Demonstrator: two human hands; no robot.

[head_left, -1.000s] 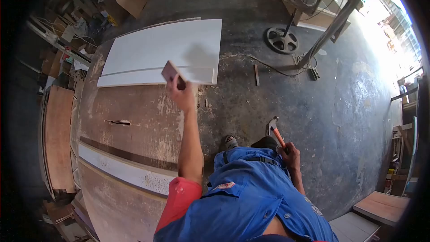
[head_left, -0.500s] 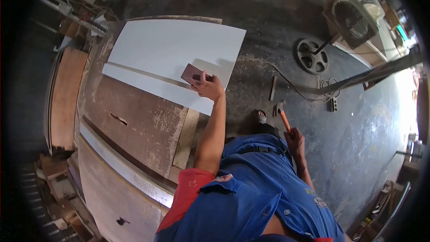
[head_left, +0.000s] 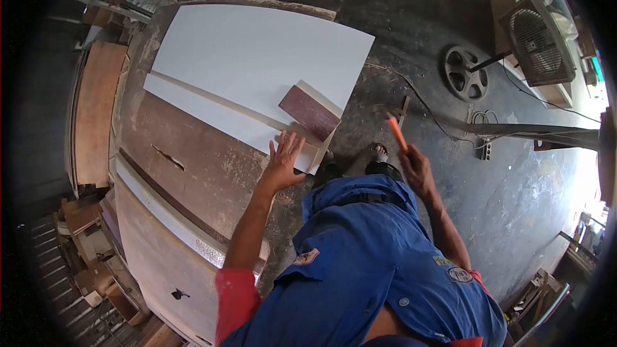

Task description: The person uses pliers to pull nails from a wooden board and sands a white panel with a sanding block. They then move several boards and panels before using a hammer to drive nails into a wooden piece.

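left hand (head_left: 283,166) splayed on the worn brown wooden worktop (head_left: 205,154), right hand (head_left: 418,170) clenched on an orange-handled hammer (head_left: 396,133)
the reddish-brown rectangular block (head_left: 310,112) lay free at the near right corner of the flat white board (head_left: 257,58), just beyond the left fingertips; the hammer hung past the worktop's right edge.

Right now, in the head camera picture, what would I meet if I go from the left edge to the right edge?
Brown board → left hand, open with fingers spread → right hand, gripping the orange hammer handle → round fan base → box fan.
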